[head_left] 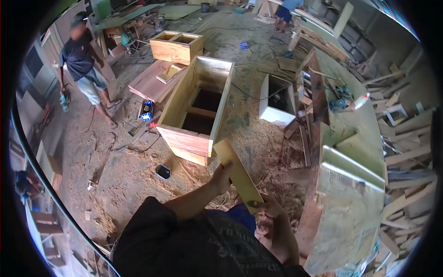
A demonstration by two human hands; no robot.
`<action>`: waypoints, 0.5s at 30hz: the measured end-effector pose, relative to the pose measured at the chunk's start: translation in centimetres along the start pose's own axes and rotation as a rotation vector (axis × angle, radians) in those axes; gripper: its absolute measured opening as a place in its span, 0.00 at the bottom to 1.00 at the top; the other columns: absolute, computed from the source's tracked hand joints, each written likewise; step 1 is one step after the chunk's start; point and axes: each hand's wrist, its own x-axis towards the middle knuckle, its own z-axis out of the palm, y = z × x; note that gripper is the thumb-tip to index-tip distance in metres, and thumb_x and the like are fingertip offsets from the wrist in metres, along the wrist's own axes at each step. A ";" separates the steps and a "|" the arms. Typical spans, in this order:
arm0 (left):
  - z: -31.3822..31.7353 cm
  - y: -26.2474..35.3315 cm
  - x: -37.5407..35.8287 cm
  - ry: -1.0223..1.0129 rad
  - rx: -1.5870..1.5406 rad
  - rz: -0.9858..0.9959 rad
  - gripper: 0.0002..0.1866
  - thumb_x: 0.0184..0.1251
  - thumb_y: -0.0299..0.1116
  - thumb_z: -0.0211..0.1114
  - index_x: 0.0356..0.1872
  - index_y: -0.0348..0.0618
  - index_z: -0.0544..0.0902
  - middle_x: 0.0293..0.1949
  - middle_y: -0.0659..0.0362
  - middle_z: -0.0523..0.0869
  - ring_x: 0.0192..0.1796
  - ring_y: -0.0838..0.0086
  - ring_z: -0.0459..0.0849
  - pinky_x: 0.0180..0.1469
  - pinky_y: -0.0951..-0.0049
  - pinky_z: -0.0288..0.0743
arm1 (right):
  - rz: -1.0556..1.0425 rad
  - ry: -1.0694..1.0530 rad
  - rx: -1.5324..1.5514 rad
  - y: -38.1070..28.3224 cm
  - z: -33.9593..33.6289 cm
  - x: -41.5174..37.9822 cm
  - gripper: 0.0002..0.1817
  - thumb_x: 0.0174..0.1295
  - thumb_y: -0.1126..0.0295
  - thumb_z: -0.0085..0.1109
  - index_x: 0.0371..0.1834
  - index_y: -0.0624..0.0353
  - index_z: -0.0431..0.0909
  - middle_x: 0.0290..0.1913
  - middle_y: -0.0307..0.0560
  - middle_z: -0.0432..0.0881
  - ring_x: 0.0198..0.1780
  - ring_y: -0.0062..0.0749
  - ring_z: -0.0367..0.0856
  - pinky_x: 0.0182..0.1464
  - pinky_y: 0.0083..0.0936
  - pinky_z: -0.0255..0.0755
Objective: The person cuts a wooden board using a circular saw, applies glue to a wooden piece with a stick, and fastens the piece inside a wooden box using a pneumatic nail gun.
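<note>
A flat, pale wooden board (238, 171) is held at a slant in front of my body. My left hand (222, 178) grips its left edge about midway along, thumb lying on the face. Near the lower end, my right hand (271, 206) is closed around the board's right side. The board's far end overlaps the near corner of a tall wooden cabinet carcass (184, 138) in this view. That carcass is open at the top, with a crosspiece (201, 111) inside.
A person (83, 60) stands at the left holding a power tool (64, 100). Sawdust and cables cover the floor. A white box (277, 115) sits right of the carcass, beside a long workbench (350, 212). Scrap wood (406, 161) piles up at far right. Another person (287, 14) is at the back.
</note>
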 end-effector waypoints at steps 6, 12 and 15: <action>6.2 -0.8 9.4 0.264 -0.180 0.127 0.13 0.74 0.43 0.61 0.50 0.47 0.78 0.45 0.61 0.83 0.47 0.67 0.84 0.51 0.62 0.80 | 0.023 -0.099 -0.095 -12.6 -6.9 8.1 0.26 0.66 0.63 0.64 0.64 0.63 0.72 0.49 0.47 0.82 0.49 0.33 0.82 0.45 0.29 0.79; 5.3 4.2 18.3 0.476 -0.124 0.421 0.17 0.71 0.45 0.64 0.50 0.45 0.79 0.43 0.59 0.84 0.44 0.68 0.85 0.47 0.64 0.81 | 0.087 0.037 -0.169 -20.2 -15.2 13.0 0.28 0.69 0.56 0.58 0.67 0.61 0.69 0.57 0.49 0.79 0.54 0.42 0.81 0.50 0.36 0.79; 3.2 9.1 22.9 0.572 -0.053 0.524 0.19 0.69 0.46 0.66 0.51 0.44 0.79 0.42 0.58 0.85 0.42 0.68 0.85 0.45 0.64 0.81 | 0.115 0.017 -0.125 -20.5 -20.3 14.6 0.29 0.71 0.54 0.54 0.68 0.61 0.68 0.61 0.51 0.76 0.56 0.45 0.80 0.54 0.39 0.77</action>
